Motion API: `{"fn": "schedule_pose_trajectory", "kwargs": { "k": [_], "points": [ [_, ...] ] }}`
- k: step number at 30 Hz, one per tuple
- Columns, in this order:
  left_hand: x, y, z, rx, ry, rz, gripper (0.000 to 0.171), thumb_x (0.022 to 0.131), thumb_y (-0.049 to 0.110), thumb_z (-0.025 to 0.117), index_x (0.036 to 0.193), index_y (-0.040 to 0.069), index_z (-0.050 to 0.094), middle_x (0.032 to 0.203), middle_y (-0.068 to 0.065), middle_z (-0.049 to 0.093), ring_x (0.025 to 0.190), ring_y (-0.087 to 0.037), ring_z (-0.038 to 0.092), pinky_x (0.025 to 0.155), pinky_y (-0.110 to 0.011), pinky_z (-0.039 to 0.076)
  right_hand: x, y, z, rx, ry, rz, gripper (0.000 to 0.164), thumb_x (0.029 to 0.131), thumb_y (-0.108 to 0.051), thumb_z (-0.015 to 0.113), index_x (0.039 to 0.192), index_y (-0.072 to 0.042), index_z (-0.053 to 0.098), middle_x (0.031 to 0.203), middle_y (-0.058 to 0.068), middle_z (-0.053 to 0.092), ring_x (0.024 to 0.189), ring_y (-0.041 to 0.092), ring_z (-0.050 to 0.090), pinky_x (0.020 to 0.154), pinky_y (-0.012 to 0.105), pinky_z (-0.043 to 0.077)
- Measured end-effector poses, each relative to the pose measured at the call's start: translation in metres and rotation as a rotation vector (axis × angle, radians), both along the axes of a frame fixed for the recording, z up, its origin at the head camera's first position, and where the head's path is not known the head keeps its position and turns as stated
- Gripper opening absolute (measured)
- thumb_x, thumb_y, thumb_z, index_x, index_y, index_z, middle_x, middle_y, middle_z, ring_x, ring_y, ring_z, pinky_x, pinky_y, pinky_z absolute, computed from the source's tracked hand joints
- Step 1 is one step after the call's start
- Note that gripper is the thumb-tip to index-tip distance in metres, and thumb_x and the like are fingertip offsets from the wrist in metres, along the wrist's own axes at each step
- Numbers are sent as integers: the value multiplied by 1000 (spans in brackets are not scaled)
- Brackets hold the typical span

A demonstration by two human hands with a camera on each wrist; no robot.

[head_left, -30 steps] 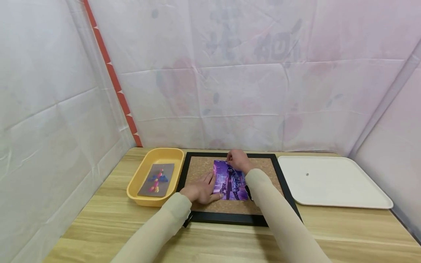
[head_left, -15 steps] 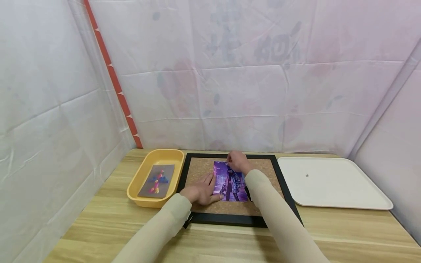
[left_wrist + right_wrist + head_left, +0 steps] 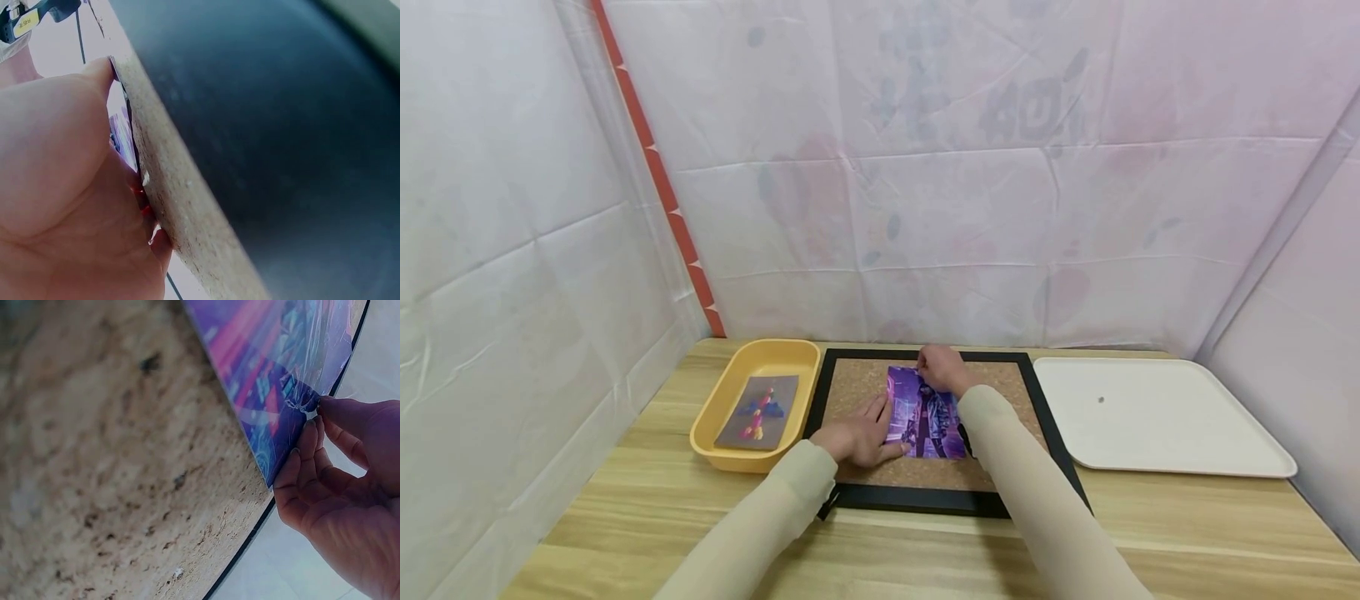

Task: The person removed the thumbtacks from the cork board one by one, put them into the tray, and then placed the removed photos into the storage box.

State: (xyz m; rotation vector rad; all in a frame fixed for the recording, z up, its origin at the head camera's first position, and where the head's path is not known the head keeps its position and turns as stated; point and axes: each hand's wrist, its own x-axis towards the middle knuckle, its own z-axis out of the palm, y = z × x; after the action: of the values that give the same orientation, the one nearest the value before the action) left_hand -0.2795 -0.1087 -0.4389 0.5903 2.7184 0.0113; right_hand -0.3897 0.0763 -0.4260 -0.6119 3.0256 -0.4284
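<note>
A glossy purple picture sheet (image 3: 917, 421) with a dark figure lies on a cork board (image 3: 857, 375) in a black frame. My left hand (image 3: 859, 435) rests with spread fingers over the sheet's left edge, thumb near its lower left corner. At the top edge, my right hand (image 3: 943, 368) has thumb and fingers bent together. Up close in the right wrist view, the thumb and fingertips pinch a small pale piece (image 3: 310, 414) at the sheet's edge; I cannot tell its kind. The left wrist view shows mostly the palm and the black frame (image 3: 250, 125).
Left of the board stands a yellow tray (image 3: 711, 417) holding a grey picture card (image 3: 775, 412) with a colourful figure. A white tray (image 3: 1180, 417) with a small dark speck (image 3: 1101, 399) lies to the right. A white curtain (image 3: 880, 208) hangs behind the wooden table (image 3: 647, 517).
</note>
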Motion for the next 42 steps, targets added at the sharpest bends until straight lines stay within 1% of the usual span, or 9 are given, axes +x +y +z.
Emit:
{"fn": "schedule_pose_trajectory", "kwargs": {
  "k": [5,11,14,17,20,24,32,38,42],
  "points": [
    [-2,1,0,-8,0,-1,90,103,64,40,165,7,8,173,-8,4,159,-24,5,126,-39,18,-1,0,-1,-7,-15,-12,16,101,-8,57,106,-2,71,105,12,72,92,26,67,86,43,57],
    [-8,0,-10,-17,8,-15,94,101,69,36,165,8,6,173,-8,3,159,-24,5,126,-39,17,-1,1,-2,-20,-23,-13,16,101,-8,58,109,-2,71,108,13,71,96,28,68,88,44,57],
    [-9,0,-11,-25,2,-10,94,102,68,37,165,8,4,173,-7,2,159,-24,4,127,-38,15,-1,1,-2,-21,-21,-19,16,102,-9,58,109,-2,71,108,13,71,97,28,67,89,44,57],
    [-13,-1,-17,-21,-4,-6,94,102,68,37,165,9,3,173,-7,0,159,-24,2,127,-39,14,-1,0,-2,-21,-22,-24,16,102,-9,58,109,-2,70,108,12,71,97,27,67,89,44,57],
    [-13,-1,-18,-14,-2,3,93,101,68,38,165,10,4,173,-6,1,159,-24,2,127,-38,14,-1,0,-1,-22,-21,-24,16,102,-9,57,109,-2,70,107,12,71,95,26,67,88,44,56],
    [-8,0,-12,-10,0,9,92,102,68,38,166,9,5,173,-6,1,159,-23,3,127,-38,15,0,0,-1,-29,-25,-22,17,102,-9,56,108,-2,70,105,12,71,89,24,65,85,43,57],
    [10,2,10,-25,14,10,89,103,64,41,165,8,12,173,-6,9,158,-23,9,126,-37,19,1,1,-3,-38,-14,-12,15,102,-9,56,104,-3,70,103,10,71,84,21,63,81,41,56],
    [12,1,12,-20,20,6,89,103,65,40,165,7,13,173,-8,10,158,-24,10,126,-37,20,0,1,-4,-55,-15,-22,14,102,-9,57,102,-4,70,101,9,70,84,21,63,81,42,56],
    [13,2,14,-25,18,8,88,103,64,40,165,8,12,173,-8,10,158,-23,10,126,-37,19,2,3,-3,-72,-11,-29,13,101,-11,60,103,-5,70,103,9,71,89,23,65,84,43,57]
  ]
}}
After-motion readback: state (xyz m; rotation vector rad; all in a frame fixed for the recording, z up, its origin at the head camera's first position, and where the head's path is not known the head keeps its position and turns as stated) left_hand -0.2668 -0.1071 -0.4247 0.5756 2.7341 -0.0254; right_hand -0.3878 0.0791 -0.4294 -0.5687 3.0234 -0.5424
